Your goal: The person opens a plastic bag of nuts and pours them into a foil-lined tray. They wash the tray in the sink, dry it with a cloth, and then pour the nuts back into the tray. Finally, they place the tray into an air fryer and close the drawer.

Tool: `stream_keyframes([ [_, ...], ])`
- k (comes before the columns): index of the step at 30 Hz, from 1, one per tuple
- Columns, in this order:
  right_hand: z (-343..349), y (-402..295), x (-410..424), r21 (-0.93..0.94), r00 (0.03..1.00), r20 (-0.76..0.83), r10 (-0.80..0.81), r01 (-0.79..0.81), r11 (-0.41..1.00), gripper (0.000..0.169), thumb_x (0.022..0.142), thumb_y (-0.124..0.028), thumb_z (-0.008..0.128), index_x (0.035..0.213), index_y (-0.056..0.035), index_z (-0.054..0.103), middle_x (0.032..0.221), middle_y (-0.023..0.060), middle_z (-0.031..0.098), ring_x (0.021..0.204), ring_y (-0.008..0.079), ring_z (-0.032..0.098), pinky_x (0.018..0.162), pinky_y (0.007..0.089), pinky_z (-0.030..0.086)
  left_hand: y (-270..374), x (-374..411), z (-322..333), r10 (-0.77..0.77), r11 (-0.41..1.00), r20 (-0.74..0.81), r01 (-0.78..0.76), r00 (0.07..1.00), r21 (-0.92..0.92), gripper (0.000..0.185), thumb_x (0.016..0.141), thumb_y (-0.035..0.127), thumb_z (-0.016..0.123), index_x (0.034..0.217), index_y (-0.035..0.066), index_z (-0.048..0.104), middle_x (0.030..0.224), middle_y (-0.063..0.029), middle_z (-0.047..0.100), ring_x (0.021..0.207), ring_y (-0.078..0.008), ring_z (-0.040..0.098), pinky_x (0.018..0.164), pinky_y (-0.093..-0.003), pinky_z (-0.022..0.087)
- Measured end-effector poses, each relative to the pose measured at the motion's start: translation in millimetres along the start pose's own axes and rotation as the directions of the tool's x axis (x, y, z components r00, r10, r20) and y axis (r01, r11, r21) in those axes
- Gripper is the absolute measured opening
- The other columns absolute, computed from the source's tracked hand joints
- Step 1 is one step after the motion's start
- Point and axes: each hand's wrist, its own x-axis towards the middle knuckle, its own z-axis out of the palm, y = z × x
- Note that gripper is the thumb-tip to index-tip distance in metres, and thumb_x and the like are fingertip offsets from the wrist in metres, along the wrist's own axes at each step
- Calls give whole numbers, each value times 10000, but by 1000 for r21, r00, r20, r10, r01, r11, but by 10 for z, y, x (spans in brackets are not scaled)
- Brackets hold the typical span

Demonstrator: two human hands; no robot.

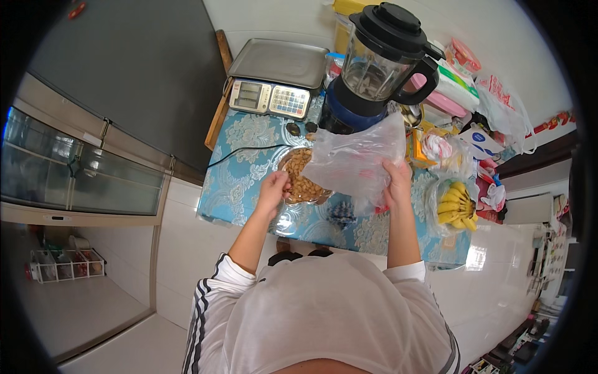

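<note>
A translucent plastic bag (pixel 359 156) with faint pink print hangs spread out and crumpled from my right hand (pixel 398 180), which grips its right edge. The bag covers the right side of a round, clear-rimmed container of shelled nuts (pixel 299 170), which look like almonds. My left hand (pixel 273 191) is at the container's left edge with its fingers curled together. Whether anything thin is pinched in them cannot be made out. Below the bag, a dark patterned bundle (pixel 342 214) lies on the blue flowered tablecloth (pixel 247 187).
A digital weighing scale (pixel 280 70) stands at the back left, beside a blender with a glass jug (pixel 383 70). Two small dark objects (pixel 293 128) lie before the scale. Bagged bananas (pixel 455 205) rest at right, below packets and bags. A black cable (pixel 247 149) crosses the cloth.
</note>
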Motion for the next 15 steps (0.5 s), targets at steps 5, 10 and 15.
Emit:
stream_keyframes([
  [5,-271,297,-91,330,991,32,134,-137,934,400,826,-62,553,1216,-24,472,1152,89,562,1066,231,531,936,395,416,31,-114,258,-128,923,281,218,951,-318,342,922,359,480,1112,78,516,997,-51,590,926,-171,584,727,-337,523],
  [10,-324,553,-175,356,967,192,166,-227,906,409,845,-109,566,1233,-34,461,1195,81,550,1117,239,508,967,400,390,300,-247,408,77,924,392,83,917,-375,310,915,208,482,1187,62,507,1082,-86,602,949,-187,603,796,-348,510],
  [15,-232,703,-177,309,937,270,223,-304,901,424,851,-134,576,1248,-42,457,1220,71,538,1134,229,498,998,390,354,607,-402,412,182,949,215,-115,959,-293,280,862,50,537,1140,32,559,1052,-65,621,915,-136,607,785,-256,492],
])
